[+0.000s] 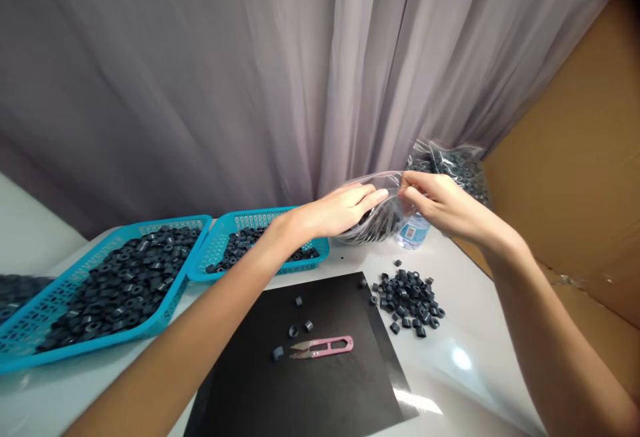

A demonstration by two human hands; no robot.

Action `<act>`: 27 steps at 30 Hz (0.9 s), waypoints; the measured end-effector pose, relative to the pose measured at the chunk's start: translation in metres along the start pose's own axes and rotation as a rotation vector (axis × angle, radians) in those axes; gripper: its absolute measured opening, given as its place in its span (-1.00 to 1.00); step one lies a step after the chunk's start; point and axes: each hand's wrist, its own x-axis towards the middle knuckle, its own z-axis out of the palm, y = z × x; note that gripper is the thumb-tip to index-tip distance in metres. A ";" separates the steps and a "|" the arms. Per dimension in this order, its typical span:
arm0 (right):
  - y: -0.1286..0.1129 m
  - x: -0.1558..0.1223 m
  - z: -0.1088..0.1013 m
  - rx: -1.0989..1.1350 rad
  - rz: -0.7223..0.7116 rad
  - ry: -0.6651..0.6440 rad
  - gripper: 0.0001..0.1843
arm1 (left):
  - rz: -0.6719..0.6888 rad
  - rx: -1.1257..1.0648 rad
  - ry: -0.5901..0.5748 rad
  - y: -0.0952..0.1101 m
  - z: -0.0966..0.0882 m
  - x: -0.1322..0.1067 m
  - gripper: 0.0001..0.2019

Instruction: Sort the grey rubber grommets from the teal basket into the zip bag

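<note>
A clear plastic bag (373, 229) with dark ring-shaped parts inside stands on the table's far side, its mouth spread apart. My right hand (437, 200) pinches the right edge of the mouth between thumb and fingers. Across the left side of the mouth lies my left hand (345, 209), its fingers stretched out flat and touching the film. A pair of pink-handled thread snips (325, 347) rests on the black mat (320, 397), close to a few loose dark rings (293, 331).
A heap of dark rings (410, 300) lies on the white table (475, 310). Two blue baskets (173, 310) of rings stand at left. Behind my right hand are a labelled bottle (413, 233) and another filled bag (470, 170). A grey curtain (200, 90) hangs behind.
</note>
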 end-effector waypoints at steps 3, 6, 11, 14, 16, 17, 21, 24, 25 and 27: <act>0.004 0.006 -0.003 0.036 0.019 0.057 -0.75 | -0.015 0.004 0.048 0.008 -0.009 -0.014 -0.45; 0.009 0.008 -0.004 0.066 -0.002 0.081 -0.75 | 0.025 0.129 0.118 0.012 -0.007 -0.031 -0.47; 0.016 0.012 -0.001 0.121 -0.018 0.102 -0.76 | 0.105 0.312 0.218 0.002 -0.001 -0.034 -0.77; 0.020 0.015 0.000 0.154 0.013 0.149 -0.76 | 0.155 0.365 0.270 -0.008 -0.007 -0.021 -0.89; 0.022 0.015 -0.002 0.136 0.026 0.182 -0.76 | 0.193 0.408 0.312 -0.013 -0.013 -0.010 -0.89; 0.022 0.015 -0.003 0.108 0.027 0.214 -0.76 | 0.206 0.429 0.338 -0.015 -0.016 -0.005 -0.87; 0.008 0.006 -0.011 -0.136 0.031 0.495 -0.82 | 0.221 0.525 0.483 -0.021 -0.024 0.018 -0.83; -0.015 -0.002 -0.007 -0.239 0.029 0.516 -0.76 | 0.212 0.557 0.605 -0.022 -0.028 0.036 -0.81; -0.022 -0.004 0.000 -0.225 0.004 0.389 -0.78 | 0.213 0.554 0.639 -0.021 -0.029 0.042 -0.81; -0.035 -0.005 0.020 -0.199 -0.046 -0.024 -0.80 | 0.221 0.554 0.692 -0.018 -0.028 0.053 -0.79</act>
